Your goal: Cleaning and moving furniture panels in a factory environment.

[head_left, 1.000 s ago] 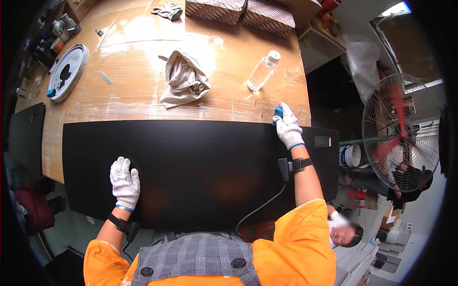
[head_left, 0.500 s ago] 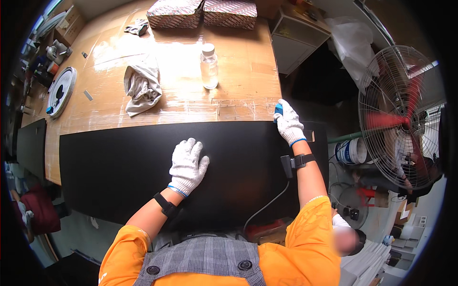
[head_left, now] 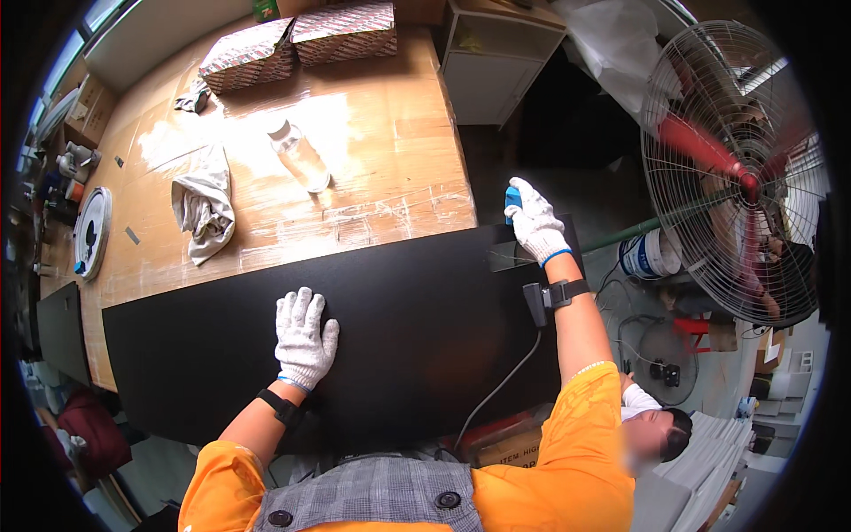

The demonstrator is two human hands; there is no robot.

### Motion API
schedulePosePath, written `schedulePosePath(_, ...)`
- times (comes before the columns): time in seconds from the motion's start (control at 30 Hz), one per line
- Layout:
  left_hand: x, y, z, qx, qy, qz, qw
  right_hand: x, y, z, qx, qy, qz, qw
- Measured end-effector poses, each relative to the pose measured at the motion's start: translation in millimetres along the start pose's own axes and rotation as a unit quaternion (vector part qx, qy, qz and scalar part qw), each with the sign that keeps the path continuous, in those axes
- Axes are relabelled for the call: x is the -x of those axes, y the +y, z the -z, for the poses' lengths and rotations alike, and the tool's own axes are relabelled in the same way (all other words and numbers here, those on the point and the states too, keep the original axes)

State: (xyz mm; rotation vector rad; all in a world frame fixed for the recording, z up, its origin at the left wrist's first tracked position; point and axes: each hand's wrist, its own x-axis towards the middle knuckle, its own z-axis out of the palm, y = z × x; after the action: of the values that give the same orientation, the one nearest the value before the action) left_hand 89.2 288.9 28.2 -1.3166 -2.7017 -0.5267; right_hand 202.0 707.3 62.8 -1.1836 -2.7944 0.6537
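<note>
A long black panel [head_left: 408,328] lies along the near side of the table, with a rectangular cutout near its right end. My left hand [head_left: 304,339], in a white knit glove, rests flat on the panel's face left of its middle, fingers spread. At the far right end, my gloved right hand [head_left: 536,226] is closed around a small blue block [head_left: 513,200], by the panel's far edge and the cutout. The glove covers most of the block, so its kind is not clear. Whether the block touches the edge cannot be made out.
On the wrapped tabletop [head_left: 390,191] are a clear bottle [head_left: 303,160], a crumpled grey cloth [head_left: 206,208], patterned boxes [head_left: 346,34] and a round white lid [head_left: 91,232]. A caged fan [head_left: 736,173] and white bucket [head_left: 647,255] stand right. Another person [head_left: 651,426] is at lower right.
The view has turned, so the table items sit further left. Along the far edge, my right hand has moved right with the blue block, past the cutout. My left hand remains on the panel.
</note>
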Motion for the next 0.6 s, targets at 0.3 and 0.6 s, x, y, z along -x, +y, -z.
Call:
schedulePosePath(0.3, 2, -4, 2, -0.021, -0.016, -0.004, 1.000, -9, 8, 13, 0.033, -0.031, 0.013, 0.999)
schedulePosePath(0.6, 2, -5, 0, -0.029, -0.044, 0.000, 0.999, -13, 22, 13, -0.038, -0.042, 0.004, 0.998)
